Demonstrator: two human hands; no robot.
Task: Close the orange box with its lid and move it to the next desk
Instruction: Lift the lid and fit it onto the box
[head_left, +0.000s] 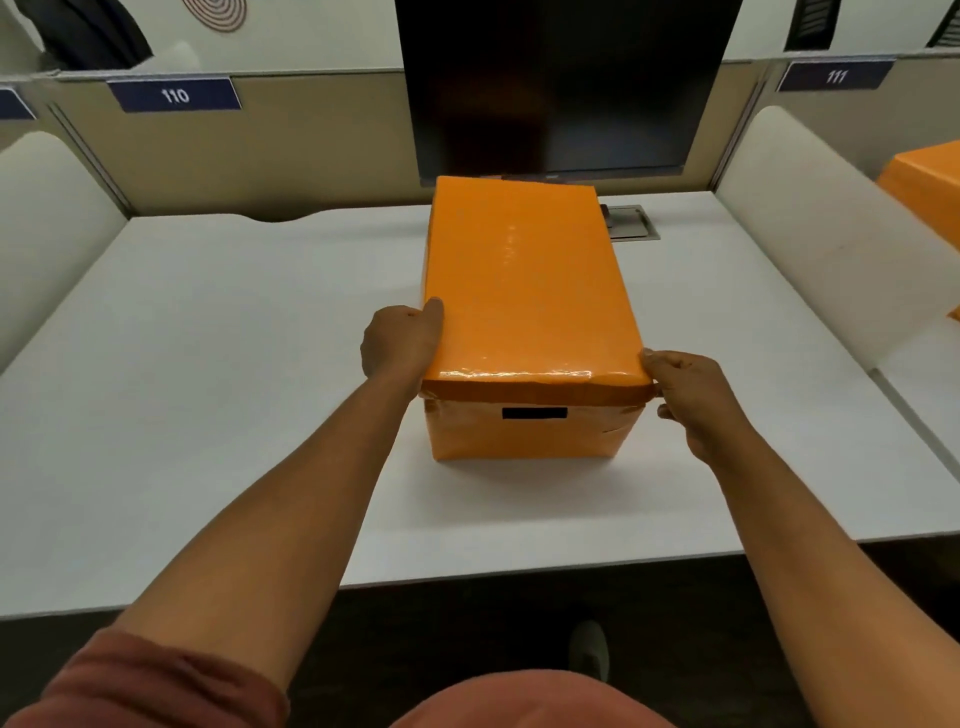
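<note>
Both hands, left hand (400, 338) and right hand (688, 397), pinch the near corners of the lid (524, 280) seated on the orange box (530, 434) mid-counter (208, 389); glossy wrap looks slippery, likely light stiff cardboard, so gripping low on the sides seems safest.

White "110" reads clearly on the dark blue partition plate (175, 94); a second blue plate (835, 76) shows "111", slightly blurred.

A white desk (208, 364) is enclosed by beige partitions (291, 150) carrying numbered blue labels (175, 94). A dark monitor (561, 83) is set at the back, beside a cable hatch (631, 222). Dark floor (467, 623) is seen below.
</note>
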